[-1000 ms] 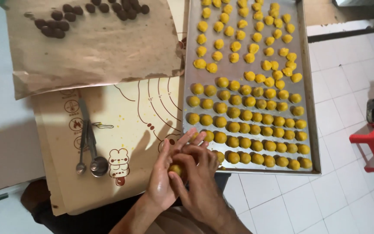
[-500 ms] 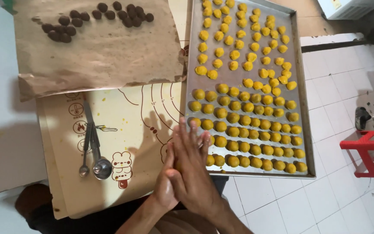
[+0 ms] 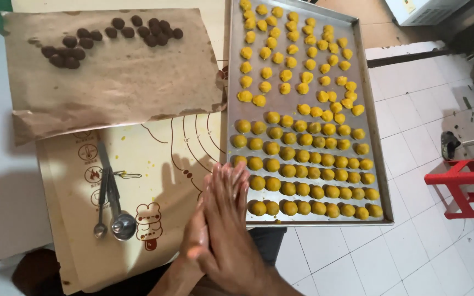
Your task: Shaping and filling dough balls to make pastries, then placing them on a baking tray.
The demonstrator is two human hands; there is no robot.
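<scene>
Right hand: lies flat on top, palm pressed against the other palm, fingers straight and close together, pointing up toward the tray's near left corner. Whether anything sits between the palms cannot be told.
Left hand: underneath, mostly hidden by the right hand; only its thumb side and edge show. It is flat too, palm to palm with the right.
Place of the hands: over the near edge of the baking mat, just beside the lower left corner of the metal tray, fingertips almost at its rim.
Yellow dough balls: they fill the tray; the near half holds tidy, tight rows of round balls, the far half holds smaller, rougher lumps spaced more loosely.
Nearest ball to the fingertips: the first one of the second-to-last row, just beside the right hand's fingers, apart from them.
Baking mat: cream, with brown printed circle lines and small drawings, lying left of the tray and touching its edge.
Measuring spoons: two metal ones lying on the mat, bowls toward the person, well left of the hands.
Brown paper: a creased sheet over the mat's far part.
Dark brown balls: a loose cluster on the paper's far side, well apart from the hands.
Floor: white tiles; a red frame stands at right.
</scene>
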